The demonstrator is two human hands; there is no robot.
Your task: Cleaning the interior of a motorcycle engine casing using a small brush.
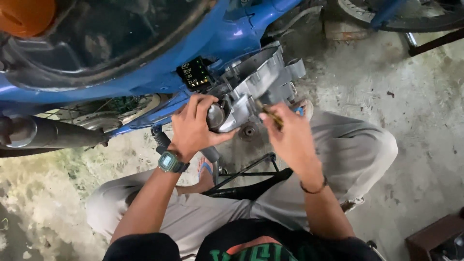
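left hand (193, 128): gripping engine cover (241, 96) under blue motorbike (145, 72) | right hand (290, 135): pinching small brass-coloured tool (271, 117), possibly a driver, tip at cover | step: working cover fastener | next: steady cover, seated tip

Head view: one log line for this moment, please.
left hand: gripping silver engine cover | right hand: pinching small dark tool, blurred | blue motorbike above | person crouched on concrete floor

Blurred by motion: right hand (290, 137) and the small tool (270, 116) in it, perhaps a brush. Cut off at top: spoked wheel (401, 14). Hidden behind left hand (193, 128): part of engine cover (251, 84).
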